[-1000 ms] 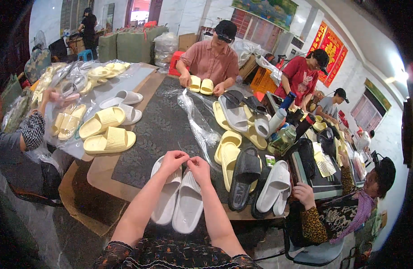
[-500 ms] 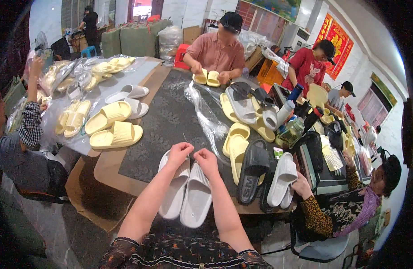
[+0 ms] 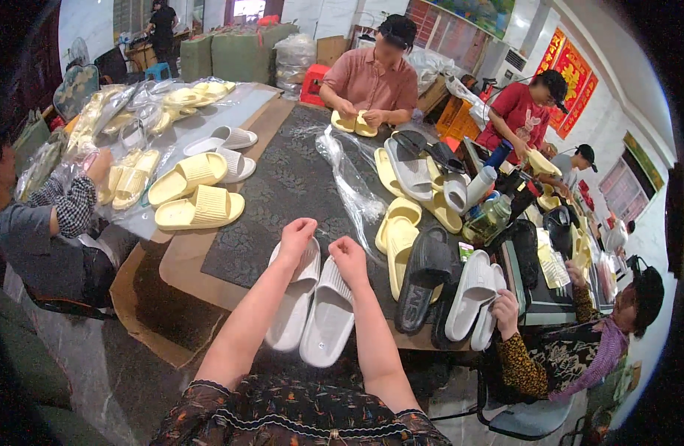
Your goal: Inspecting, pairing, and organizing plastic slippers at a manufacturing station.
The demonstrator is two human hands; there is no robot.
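Note:
A pair of light grey slide slippers lies side by side at the table's near edge, toes away from me: the left slipper (image 3: 288, 321) and the right slipper (image 3: 327, 336). Over the far end of the left one is my left hand (image 3: 298, 236), its fingers closed in a pinch. My right hand (image 3: 348, 260), also pinched, hovers at the toe of the right slipper. Anything between the fingertips is too small to make out. A gap separates the two hands.
Yellow slippers (image 3: 201, 207) lie to my left, with bagged pairs beyond. Crumpled clear plastic (image 3: 349, 175) crosses the dark mat (image 3: 260, 201). On my right are a black slipper (image 3: 423, 279) and another grey pair (image 3: 469, 297), touched by a co-worker's hand (image 3: 505, 312). Other people work around.
My hands have drawn apart, and the thin strand that stood at my left fingers no longer shows. The left co-worker's raised hand has come down. The person in red now holds a yellow slipper.

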